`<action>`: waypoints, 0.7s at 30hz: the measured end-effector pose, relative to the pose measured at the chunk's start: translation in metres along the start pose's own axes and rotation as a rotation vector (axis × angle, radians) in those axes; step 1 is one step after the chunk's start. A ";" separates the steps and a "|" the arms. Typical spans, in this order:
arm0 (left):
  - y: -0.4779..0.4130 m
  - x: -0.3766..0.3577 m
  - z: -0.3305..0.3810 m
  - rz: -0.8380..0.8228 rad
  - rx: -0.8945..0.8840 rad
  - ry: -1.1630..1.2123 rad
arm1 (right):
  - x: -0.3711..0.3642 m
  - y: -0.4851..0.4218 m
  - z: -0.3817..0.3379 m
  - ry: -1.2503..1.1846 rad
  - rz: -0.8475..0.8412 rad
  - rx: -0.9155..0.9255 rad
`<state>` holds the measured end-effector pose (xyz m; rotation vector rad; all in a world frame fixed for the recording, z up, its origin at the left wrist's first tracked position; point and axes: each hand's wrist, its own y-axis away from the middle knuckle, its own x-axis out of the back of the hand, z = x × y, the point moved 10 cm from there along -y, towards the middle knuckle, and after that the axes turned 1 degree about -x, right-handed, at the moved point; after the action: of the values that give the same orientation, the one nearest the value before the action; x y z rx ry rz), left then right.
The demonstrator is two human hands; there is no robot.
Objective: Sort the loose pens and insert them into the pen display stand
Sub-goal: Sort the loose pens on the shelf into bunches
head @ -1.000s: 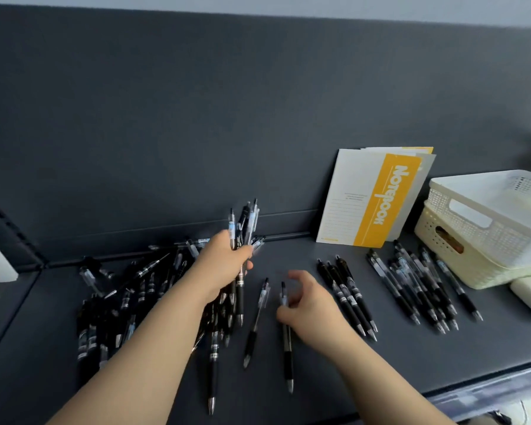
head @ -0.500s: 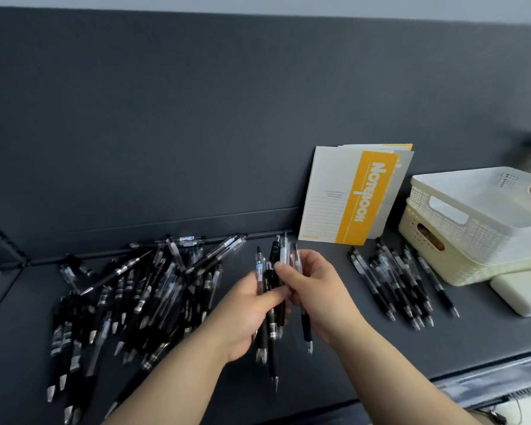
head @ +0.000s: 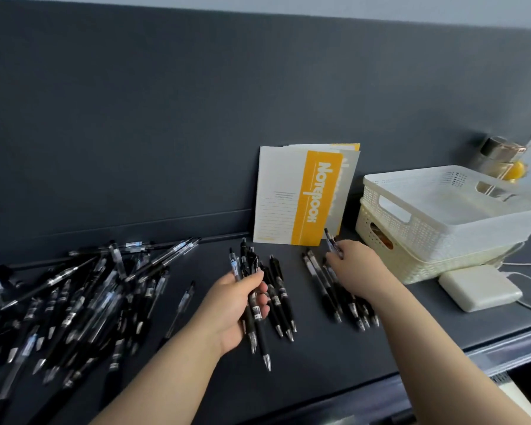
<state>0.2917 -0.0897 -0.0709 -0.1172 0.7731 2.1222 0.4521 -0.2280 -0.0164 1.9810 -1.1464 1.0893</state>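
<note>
While the bench carries the big loose pen pile at left, clear of both hands, left hand grips a pen bundle at centre; right hand pinches one pen at the far end of the sorted row.

Hands: two, left hand and right hand
Pen heap, left end of the surface: dozens, too tangled to count
Held bunch, left hand: about five pens
Single pen, right hand: one
Stray pen: one
Mid-surface pens: three
Right-hand row: about six, partly hidden
Notebooks, back edge: at least two
Baskets, right end: two, stacked
White block: one
</note>
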 end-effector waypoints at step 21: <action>-0.013 -0.050 -0.027 0.024 0.129 0.291 | 0.012 0.016 -0.005 -0.119 0.104 0.235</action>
<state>0.3280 -0.1344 -0.0815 -0.3553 1.0835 2.0966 0.4391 -0.2361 -0.0017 2.2127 -1.2432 1.2212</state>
